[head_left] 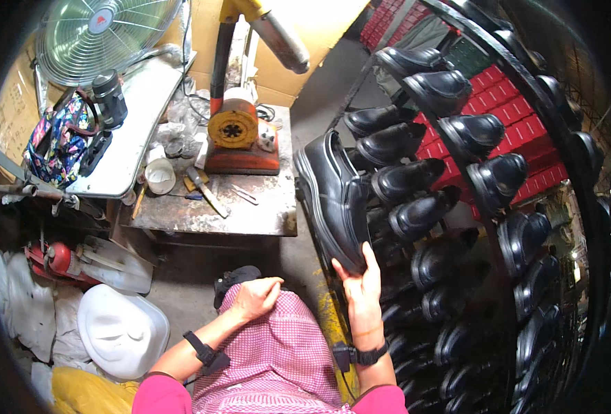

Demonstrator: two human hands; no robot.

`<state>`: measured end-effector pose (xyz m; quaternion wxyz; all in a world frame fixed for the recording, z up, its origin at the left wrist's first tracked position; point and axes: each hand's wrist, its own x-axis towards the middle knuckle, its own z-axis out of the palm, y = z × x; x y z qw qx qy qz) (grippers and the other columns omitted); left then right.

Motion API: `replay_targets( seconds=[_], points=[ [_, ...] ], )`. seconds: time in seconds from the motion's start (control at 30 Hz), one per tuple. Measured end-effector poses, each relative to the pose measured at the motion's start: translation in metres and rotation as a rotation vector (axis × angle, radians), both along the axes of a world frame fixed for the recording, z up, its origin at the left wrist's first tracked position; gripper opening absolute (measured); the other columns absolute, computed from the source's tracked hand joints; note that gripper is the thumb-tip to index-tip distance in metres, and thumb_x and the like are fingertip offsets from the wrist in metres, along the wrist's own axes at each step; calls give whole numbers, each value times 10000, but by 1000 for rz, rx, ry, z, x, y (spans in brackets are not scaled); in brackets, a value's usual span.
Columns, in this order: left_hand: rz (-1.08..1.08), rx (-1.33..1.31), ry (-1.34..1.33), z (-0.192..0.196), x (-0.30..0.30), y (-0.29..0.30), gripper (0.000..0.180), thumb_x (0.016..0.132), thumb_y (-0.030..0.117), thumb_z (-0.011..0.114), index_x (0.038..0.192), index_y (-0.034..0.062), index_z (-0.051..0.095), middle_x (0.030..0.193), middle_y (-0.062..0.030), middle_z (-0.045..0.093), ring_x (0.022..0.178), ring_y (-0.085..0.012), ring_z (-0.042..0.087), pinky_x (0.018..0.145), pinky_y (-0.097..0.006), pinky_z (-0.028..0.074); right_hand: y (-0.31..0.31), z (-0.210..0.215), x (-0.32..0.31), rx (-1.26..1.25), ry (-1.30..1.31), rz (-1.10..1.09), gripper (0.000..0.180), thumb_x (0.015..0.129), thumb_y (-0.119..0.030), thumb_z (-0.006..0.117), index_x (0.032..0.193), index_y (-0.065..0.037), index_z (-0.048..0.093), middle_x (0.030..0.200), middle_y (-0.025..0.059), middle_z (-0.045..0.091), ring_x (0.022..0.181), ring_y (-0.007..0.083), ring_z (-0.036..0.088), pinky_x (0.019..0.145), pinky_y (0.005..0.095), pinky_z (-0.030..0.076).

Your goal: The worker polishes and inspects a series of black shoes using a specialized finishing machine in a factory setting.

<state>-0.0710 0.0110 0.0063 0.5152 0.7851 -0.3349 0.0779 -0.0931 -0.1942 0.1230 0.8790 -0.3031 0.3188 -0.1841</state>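
Right hand fingers grip a black boot; left hand seemingly curled, empty.

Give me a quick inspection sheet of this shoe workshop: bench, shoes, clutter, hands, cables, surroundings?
Surface: worn metal bench, stained and scuffed.
Job's things: black boot, held up by its toe end; rack of black shoes beside it.
Clutter: white cup, hand tools, orange machine on the bench.
Hands: right hand grips the boot; left hand rests on the lap, holding nothing visible.
Cables: dark wires behind the orange machine.
Surroundings: fan, floral bag, white hard hat, red boxes.
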Motion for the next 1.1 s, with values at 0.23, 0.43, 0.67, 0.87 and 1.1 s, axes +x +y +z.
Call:
replay_targets(
  seconds=[0.23,0.43,0.67,0.87,1.1],
  points=[
    [-9,30,69,1,31,-5,123,758,71,564,832,-10,619,693,-149,621,594,-260,617,537,-329,501,12,-12,136,18,-129,-13,286,811,-154,621,1016,31,547,1010,164,594,834,326,608,666,494,543],
    [-9,-40,43,-2,55,-11,100,735,44,577,806,-14,616,654,-135,613,544,-243,607,494,-313,492,27,-4,217,-132,-333,21,261,826,-142,599,1022,21,547,1028,161,588,872,311,598,693,506,539],
    [-13,-50,61,-1,71,-10,97,710,31,595,793,-14,617,626,-111,604,521,-224,600,489,-299,488,15,4,308,117,-283,5,257,818,-133,607,1025,9,550,1036,149,590,902,298,589,758,542,514],
    [1,-47,74,1,78,-9,85,706,27,601,780,-13,614,664,-109,623,548,-224,615,507,-295,501,19,22,343,180,-313,10,251,813,-126,610,1015,10,551,1029,152,591,906,293,586,775,549,505],
    [16,-94,63,1,82,-9,91,726,50,582,771,-7,635,647,-109,627,522,-205,610,489,-285,492,20,33,359,190,-381,48,260,819,-136,605,1022,16,547,1024,159,592,890,285,596,789,515,515]
  ],
)
